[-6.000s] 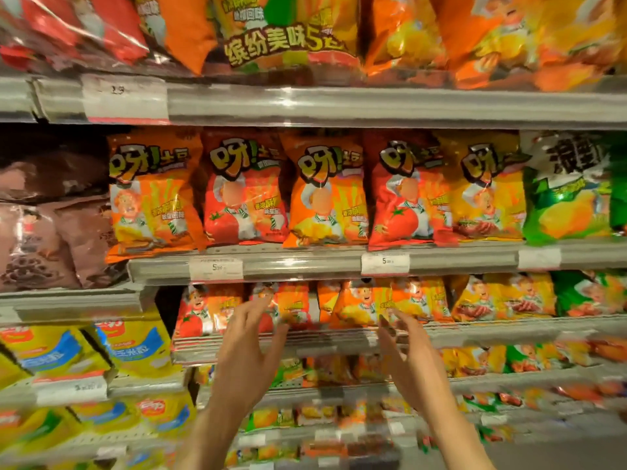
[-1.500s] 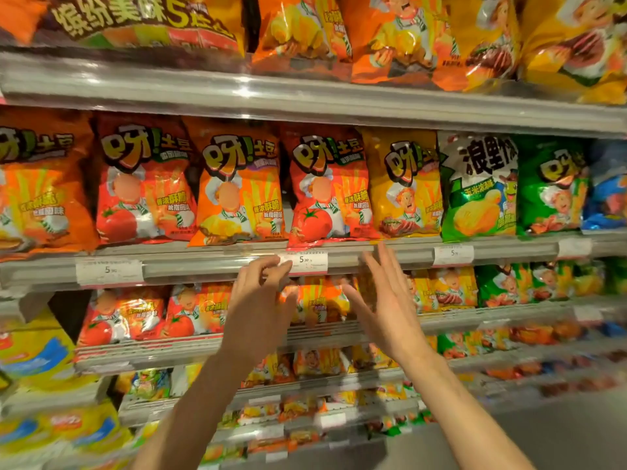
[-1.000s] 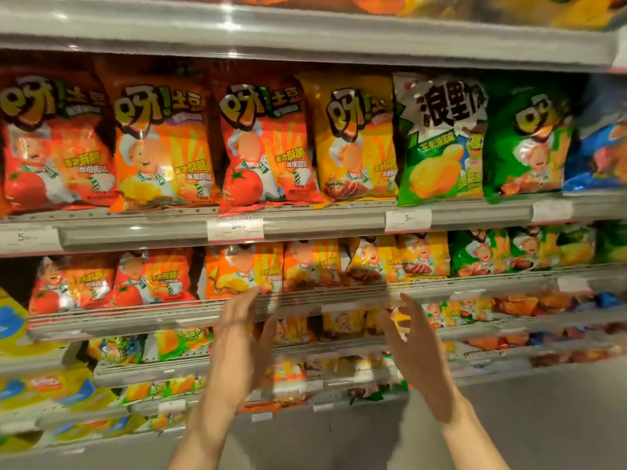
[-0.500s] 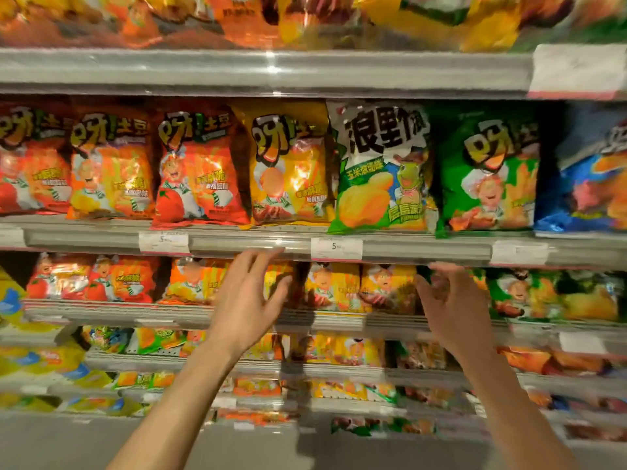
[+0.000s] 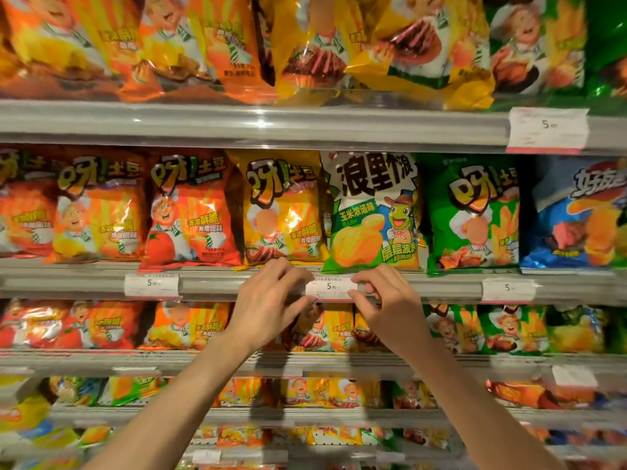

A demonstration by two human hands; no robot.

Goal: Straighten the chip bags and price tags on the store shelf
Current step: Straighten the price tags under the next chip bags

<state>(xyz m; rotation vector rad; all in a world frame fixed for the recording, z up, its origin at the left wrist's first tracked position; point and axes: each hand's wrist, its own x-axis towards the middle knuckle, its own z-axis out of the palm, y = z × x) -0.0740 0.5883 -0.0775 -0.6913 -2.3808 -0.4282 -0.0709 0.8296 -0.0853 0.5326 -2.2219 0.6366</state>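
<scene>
A white price tag [image 5: 331,287] marked 5.90 sits in the grey rail [image 5: 210,283] of the middle shelf. My left hand [image 5: 271,300] pinches its left end and my right hand [image 5: 383,300] pinches its right end, thumbs under and fingers over the rail. Directly above stand a yellow chip bag [image 5: 283,208] and a green-and-white chip bag [image 5: 373,212], both upright. An orange-red tomato bag [image 5: 190,212] leans over the rail edge to the left.
More tags sit on the same rail at the left [image 5: 151,284] and right [image 5: 507,289]; a larger tag [image 5: 548,129] hangs on the upper rail. Green [image 5: 473,212] and blue [image 5: 580,212] bags stand at right. Lower shelves hold several more bags.
Both hands have risen from below the rail and closed on the two ends of the middle price tag. The view has moved closer and slightly right.
</scene>
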